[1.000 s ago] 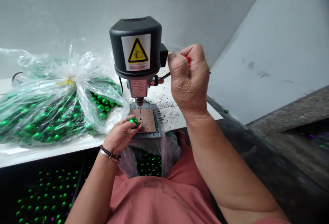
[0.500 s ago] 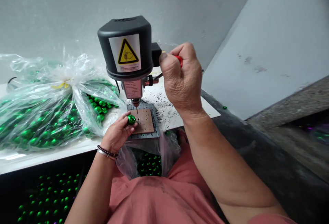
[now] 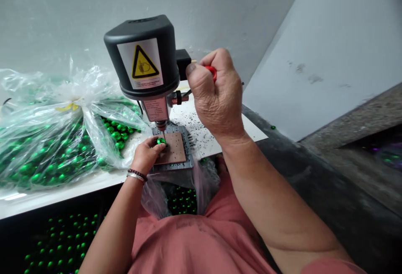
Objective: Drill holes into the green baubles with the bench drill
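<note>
Between thumb and fingers, my left hand (image 3: 147, 153) grips a shiny green ball (image 3: 161, 141) on the brown board (image 3: 177, 150) of a small drill press (image 3: 143, 56). The thin drill bit (image 3: 163, 134) stands right above the ball; whether its tip touches the ball I cannot tell. My right hand (image 3: 218, 94) is wrapped round the press's feed lever, whose red knob (image 3: 212, 73) shows between the fingers. Under the board lies the grey slotted base (image 3: 189, 153). The hole in the board is now hidden by the ball or hand.
A clear plastic bag (image 3: 63, 140) full of green balls lies on the white table (image 3: 207, 140) at left. Dark shavings are scattered right of the press. Below the table edge an open bag (image 3: 153, 194) holds more green balls. One ball (image 3: 273, 127) sits on the floor at right.
My left hand has moved the green ball from beside the hole to under the drill bit. My right hand keeps its hold on the lever. The whole view has shifted slightly.
</note>
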A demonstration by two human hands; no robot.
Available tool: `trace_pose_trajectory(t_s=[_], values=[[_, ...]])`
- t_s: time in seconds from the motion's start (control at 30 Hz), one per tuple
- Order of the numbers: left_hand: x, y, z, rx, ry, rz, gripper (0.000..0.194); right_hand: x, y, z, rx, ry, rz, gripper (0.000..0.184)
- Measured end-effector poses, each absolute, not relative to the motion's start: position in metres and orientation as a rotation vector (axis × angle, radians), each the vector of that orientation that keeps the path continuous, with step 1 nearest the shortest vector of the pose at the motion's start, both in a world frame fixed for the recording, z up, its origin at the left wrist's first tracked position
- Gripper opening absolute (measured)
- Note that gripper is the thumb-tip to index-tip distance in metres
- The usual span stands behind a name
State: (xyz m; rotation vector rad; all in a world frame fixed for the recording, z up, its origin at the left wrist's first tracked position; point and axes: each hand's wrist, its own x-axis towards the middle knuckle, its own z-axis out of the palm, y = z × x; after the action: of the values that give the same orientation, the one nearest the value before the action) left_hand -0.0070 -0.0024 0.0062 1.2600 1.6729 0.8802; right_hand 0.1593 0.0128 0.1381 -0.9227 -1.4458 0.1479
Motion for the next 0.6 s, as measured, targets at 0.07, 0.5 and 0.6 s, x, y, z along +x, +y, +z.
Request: trace_pose_trajectory(t_s=[0.07, 0.5, 0.6], values=[[-0.0051, -0.0025, 0.0076, 1.27, 1.682, 0.857, 0.046, 0.1596, 0.0127, 0.1381, -0.93, -1.449, 0.144, 0.023], [0.0024, 0.0037, 0.0114, 1.603, 1.821, 0.649, 0.051, 0.161, 0.012, 0.139, -0.915, -1.456, 0.143, 0.023], [0.0026, 0.0044, 0.0107, 1.623, 1.794, 0.669, 0.05, 0.1609, 0.013, 0.1393, -0.924, -1.455, 0.139, 0.023]])
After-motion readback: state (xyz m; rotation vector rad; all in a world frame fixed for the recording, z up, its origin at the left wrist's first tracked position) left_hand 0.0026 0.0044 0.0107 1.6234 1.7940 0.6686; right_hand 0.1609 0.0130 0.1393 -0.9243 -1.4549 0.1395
